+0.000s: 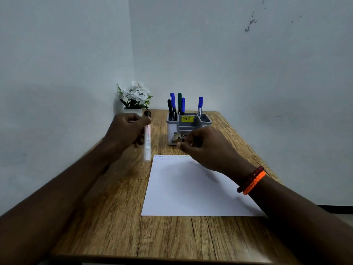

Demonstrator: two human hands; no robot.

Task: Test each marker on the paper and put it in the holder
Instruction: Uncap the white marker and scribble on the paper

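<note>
My left hand [126,129] grips a white marker [147,142] with a dark end at its top; the marker stands almost upright above the table, left of the paper, and looks motion-blurred. My right hand [202,146] hovers over the far edge of the white paper [183,190], fingers curled; a small object may be pinched in them, but I cannot make it out. Faint scribbles [172,156] line the paper's far edge. The grey and white holder [189,125] stands behind the paper with several blue, green and black markers [178,104] upright in it.
A small white pot of white flowers [135,98] sits in the far left corner of the wooden table [114,217]. Pale walls close in behind and to the left. My right wrist wears red and orange bands [252,180].
</note>
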